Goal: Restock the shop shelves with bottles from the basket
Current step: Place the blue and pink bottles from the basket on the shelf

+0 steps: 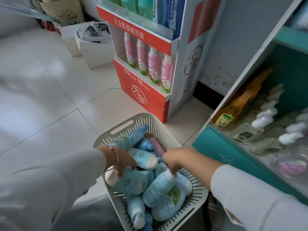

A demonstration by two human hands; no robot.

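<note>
In the white slotted basket (126,124) on the tiled floor lie many pale blue bottles, heaped on their sides. The left hand (124,161) reaches in from the near left rim, fingers curled over a broad blue bottle (131,182). The right hand (172,160) comes in over the right rim and grips the white cap end of a slimmer blue bottle (158,187). Right of the basket stands the teal shelf (221,152); behind the basket stands a red display stand (143,95).
</note>
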